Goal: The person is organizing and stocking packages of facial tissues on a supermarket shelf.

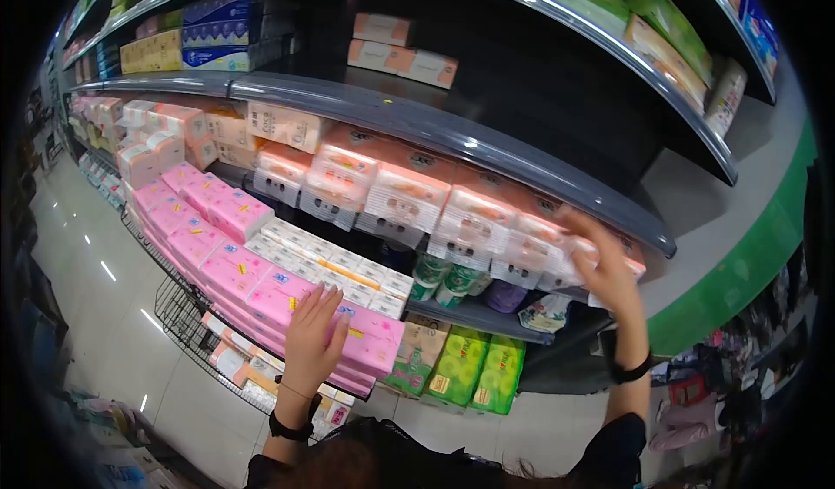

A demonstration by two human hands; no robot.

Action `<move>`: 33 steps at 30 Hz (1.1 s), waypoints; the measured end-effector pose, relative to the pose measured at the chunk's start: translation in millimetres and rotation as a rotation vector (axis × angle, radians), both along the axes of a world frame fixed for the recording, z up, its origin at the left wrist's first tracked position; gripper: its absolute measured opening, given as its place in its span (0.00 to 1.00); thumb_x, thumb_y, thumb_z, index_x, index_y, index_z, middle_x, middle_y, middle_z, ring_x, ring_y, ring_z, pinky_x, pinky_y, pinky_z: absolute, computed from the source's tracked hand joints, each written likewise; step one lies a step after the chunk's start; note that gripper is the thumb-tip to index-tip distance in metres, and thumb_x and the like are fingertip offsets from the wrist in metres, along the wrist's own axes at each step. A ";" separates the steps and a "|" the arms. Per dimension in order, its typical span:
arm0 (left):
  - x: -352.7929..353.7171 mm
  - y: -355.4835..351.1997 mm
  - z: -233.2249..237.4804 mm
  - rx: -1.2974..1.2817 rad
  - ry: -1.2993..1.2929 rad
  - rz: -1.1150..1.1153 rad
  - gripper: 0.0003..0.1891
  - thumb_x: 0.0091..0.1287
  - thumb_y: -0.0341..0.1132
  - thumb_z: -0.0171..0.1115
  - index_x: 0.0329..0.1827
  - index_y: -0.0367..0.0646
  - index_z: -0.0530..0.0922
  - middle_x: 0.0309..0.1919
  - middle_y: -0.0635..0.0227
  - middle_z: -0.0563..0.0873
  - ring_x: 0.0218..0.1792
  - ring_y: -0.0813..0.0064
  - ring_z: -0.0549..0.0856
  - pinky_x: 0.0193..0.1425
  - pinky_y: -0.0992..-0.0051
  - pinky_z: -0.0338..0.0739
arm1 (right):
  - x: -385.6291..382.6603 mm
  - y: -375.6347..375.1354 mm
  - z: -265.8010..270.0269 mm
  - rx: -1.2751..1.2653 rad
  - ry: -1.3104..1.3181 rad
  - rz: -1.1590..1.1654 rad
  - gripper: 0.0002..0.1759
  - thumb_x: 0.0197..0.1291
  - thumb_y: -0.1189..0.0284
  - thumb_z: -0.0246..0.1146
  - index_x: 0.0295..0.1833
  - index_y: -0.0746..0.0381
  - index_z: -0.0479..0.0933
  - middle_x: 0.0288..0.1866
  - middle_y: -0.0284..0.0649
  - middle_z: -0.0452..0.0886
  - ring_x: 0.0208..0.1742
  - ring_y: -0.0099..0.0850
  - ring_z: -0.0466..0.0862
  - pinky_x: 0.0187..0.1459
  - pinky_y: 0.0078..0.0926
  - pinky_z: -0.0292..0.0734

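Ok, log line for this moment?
left hand: flat on pink tissue pack | right hand: on end orange tissue pack | right grip: unclear

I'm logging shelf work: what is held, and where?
The right hand grips the orange tissue pack by its right end. The left hand lies flat on the pink packs, gripping nothing.

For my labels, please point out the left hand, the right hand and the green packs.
left hand (315,337), head view, back of the hand.
right hand (609,271), head view, back of the hand.
green packs (457,365), head view, front of one pack.
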State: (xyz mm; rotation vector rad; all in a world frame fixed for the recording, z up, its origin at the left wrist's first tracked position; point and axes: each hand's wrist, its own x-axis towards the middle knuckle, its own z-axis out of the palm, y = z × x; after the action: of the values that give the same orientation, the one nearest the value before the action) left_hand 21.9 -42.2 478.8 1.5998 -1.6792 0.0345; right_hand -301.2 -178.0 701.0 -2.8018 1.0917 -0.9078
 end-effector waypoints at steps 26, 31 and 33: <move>-13.0 -25.3 -1.9 0.262 -0.105 0.403 0.20 0.51 0.55 0.64 0.41 0.53 0.83 0.52 0.70 0.79 0.64 0.59 0.67 0.70 0.54 0.47 | 211.0 -427.9 19.5 -0.023 0.466 -0.187 0.46 0.47 0.57 0.65 0.68 0.64 0.54 0.66 0.55 0.58 0.67 0.48 0.61 0.66 0.38 0.59; -14.7 -25.4 1.8 0.288 -0.098 0.400 0.19 0.51 0.54 0.64 0.41 0.56 0.83 0.52 0.72 0.79 0.64 0.63 0.67 0.70 0.54 0.49 | 210.1 -434.7 14.7 -0.050 0.418 -0.192 0.51 0.42 0.53 0.69 0.67 0.67 0.54 0.67 0.57 0.56 0.67 0.48 0.60 0.65 0.38 0.60; -14.0 -24.6 1.3 0.299 -0.108 0.406 0.18 0.51 0.54 0.64 0.42 0.57 0.83 0.53 0.73 0.79 0.64 0.64 0.67 0.70 0.54 0.50 | 209.1 -448.9 10.3 -0.025 0.327 -0.132 0.49 0.38 0.56 0.71 0.64 0.67 0.57 0.64 0.58 0.61 0.65 0.48 0.63 0.62 0.37 0.63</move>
State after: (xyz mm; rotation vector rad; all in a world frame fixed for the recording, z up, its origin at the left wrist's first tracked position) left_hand 7.9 -66.8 480.1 2.1807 -1.4620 0.0789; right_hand -92.1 -626.9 711.4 -3.0020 1.3212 -0.4781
